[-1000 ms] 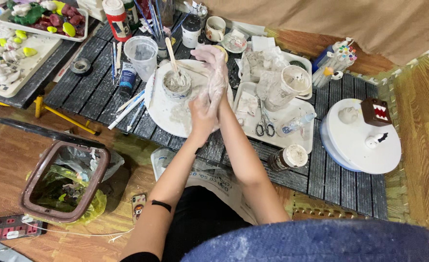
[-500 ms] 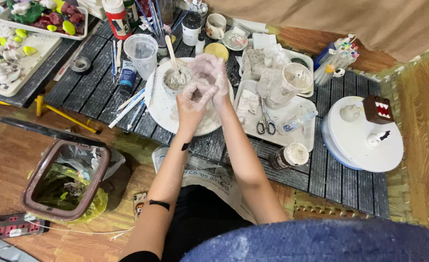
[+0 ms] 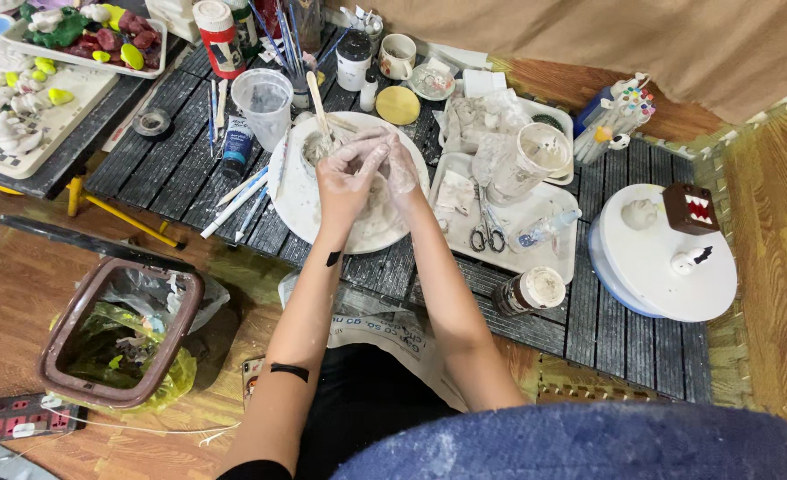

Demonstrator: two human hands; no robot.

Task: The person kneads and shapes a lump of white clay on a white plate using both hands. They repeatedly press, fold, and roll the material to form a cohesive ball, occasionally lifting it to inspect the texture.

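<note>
My left hand (image 3: 345, 178) and my right hand (image 3: 400, 169) are pressed together, fingers curled over each other, both coated in white paste. They hover over a white plate (image 3: 300, 209) smeared with the same paste, on a dark slatted board. I see nothing solid between the palms. Just beyond my left hand, a small cup (image 3: 313, 149) of paste stands on the plate with a wooden stick (image 3: 320, 107) leaning in it.
A clear plastic cup (image 3: 263, 102) stands left of the plate. To the right, a white tray holds scissors (image 3: 481, 233) and a tipped beaker (image 3: 522, 160). A lidded jar (image 3: 529, 291), a white turntable (image 3: 669, 258) and a lined bin (image 3: 118, 333) are nearby.
My hands were raised palm against palm over the plate's right side. They have moved down and toward the cup, and the fingers have curled together.
</note>
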